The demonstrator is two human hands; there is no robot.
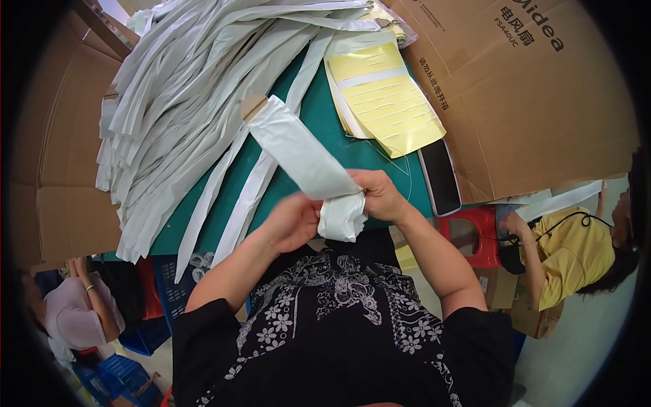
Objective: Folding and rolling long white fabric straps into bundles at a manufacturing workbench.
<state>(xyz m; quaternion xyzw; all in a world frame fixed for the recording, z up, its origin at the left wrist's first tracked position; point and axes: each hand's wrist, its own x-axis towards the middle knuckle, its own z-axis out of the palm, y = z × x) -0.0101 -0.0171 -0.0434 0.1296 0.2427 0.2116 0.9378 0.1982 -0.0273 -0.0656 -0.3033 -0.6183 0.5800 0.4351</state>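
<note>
Strip (298, 146) is up in both hands, just over the near edge of the bench (313, 102). Long flat run points up and left, brown tip (253, 107) free; bunched end (341, 218) hangs at the hands, creased and doubled over.

Right hand (381, 195): closed, thumb and fingers pinching the strip right at the fold. Left hand (290, 222): motion-blurred, fingers curled in against the bunched end. Can't tell if it's gripping or only touching.

Handling, my read: very light, soft, thin film or coated paper. Creases easily, bends under its own weight, probably a bit slick. Brown tip looks like stiffer card, so likely the firmer spot. Not brittle, but could tear or pick up hard creases if yanked. Best hold: pinch across full width at the fold, light tension, other hand flat on the bunched layers so they don't spring open.

Around it: big pile (183, 115) of similar white strips to the left, loose strip (247, 200) beside it, yellow sheets (386, 95) beyond the right hand.
</note>
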